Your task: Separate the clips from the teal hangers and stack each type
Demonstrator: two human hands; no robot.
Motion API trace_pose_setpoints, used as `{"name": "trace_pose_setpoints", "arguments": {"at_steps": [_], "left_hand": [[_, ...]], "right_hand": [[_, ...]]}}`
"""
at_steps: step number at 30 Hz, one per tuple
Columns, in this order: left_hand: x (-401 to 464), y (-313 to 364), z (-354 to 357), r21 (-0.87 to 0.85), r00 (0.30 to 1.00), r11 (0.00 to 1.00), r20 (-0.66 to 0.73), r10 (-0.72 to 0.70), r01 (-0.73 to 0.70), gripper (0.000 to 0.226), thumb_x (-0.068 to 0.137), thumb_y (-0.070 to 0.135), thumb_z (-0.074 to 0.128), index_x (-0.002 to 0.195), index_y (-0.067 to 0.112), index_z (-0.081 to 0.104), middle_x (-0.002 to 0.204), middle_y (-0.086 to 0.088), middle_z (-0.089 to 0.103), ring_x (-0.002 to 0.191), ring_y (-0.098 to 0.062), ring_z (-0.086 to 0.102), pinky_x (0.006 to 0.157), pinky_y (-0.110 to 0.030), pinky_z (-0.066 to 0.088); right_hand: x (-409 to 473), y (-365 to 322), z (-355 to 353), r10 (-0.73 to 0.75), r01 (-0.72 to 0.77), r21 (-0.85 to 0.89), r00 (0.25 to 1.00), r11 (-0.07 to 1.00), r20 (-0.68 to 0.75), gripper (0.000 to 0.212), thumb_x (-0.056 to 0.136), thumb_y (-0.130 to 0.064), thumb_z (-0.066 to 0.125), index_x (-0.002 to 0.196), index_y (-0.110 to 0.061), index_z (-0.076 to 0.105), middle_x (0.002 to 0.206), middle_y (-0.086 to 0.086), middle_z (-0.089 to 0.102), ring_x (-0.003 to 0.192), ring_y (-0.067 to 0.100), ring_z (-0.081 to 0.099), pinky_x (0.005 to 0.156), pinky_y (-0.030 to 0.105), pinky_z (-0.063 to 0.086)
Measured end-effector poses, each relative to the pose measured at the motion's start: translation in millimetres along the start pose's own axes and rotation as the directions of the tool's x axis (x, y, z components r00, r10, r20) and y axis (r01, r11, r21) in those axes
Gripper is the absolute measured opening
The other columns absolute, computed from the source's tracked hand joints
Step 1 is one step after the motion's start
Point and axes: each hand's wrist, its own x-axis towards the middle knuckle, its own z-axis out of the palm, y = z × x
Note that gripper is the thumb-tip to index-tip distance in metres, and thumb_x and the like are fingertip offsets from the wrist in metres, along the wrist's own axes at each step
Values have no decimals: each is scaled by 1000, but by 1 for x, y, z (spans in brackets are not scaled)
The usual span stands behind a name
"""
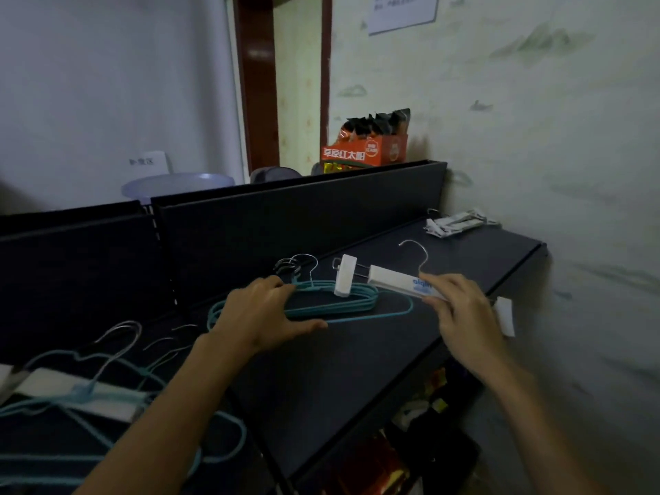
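the left hand (266,316) rested with spread fingers on the stack of teal hangers (335,303), while the right hand (460,309) gripped a white clip hanger (396,280) above the dark shelf (357,369).

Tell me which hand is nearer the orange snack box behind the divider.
Right. The right hand, gripping the white clip hanger, sits below the orange snack box; the left hand rests on the teal hanger stack, farther left.
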Motion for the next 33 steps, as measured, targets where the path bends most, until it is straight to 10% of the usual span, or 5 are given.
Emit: {"name": "trace_pose_setpoints", "arguments": {"at_steps": [33], "left_hand": [[55,-28,33,-75,930,980,335,-150,185,87,73,77,48,135,17,42,134,-3,45,114,-18,49,92,-34,46]], "right_hand": [[98,26,94,-96,77,147,987,986,127,39,89,-14,58,128,-19,55,112,-1,57,98,12,48,84,33,44]]}}
